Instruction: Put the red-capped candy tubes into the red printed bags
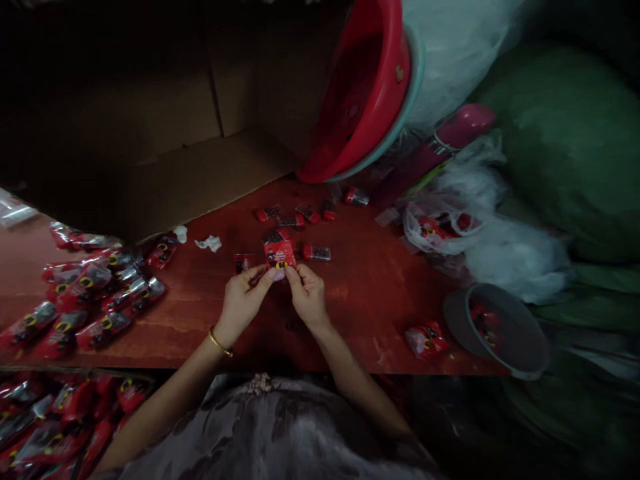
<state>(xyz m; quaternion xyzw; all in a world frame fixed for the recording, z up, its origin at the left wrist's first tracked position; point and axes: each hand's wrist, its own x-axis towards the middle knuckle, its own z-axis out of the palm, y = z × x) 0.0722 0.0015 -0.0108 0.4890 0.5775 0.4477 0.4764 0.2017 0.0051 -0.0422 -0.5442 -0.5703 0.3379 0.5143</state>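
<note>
- The left hand (243,297), a smooth gold-coloured bangle (220,343) round its wrist, pinches the lower left of a red printed piece (280,254) between thumb and fingers.
- The right hand (309,295) pinches the same piece at its lower right, thumb on top.
- The piece looks flat and squarish, with pale lettering and a dark figure; it is held up over the middle of the table (350,300), between the two hands, a pinkish patch at its lower edge.
- Just beyond it lie small rounded containers (317,253), clear-walled with red ends and dark contents.
- The table has a reddish, worn surface with lighter streaks.
- At left, glossy red and clear pouches (107,323) overlap in a loose heap, near a crumpled white scrap (208,243).
- Behind stands a brown cardboard carton (225,160), its inside in shadow.
- A round red plastic basin (395,87) leans tilted against a pale teal one (416,67).
- At right, a thin, wrinkled clear bag (435,243) holds red pieces, near a tilted grey bowl (520,340) of smooth plastic.
</note>
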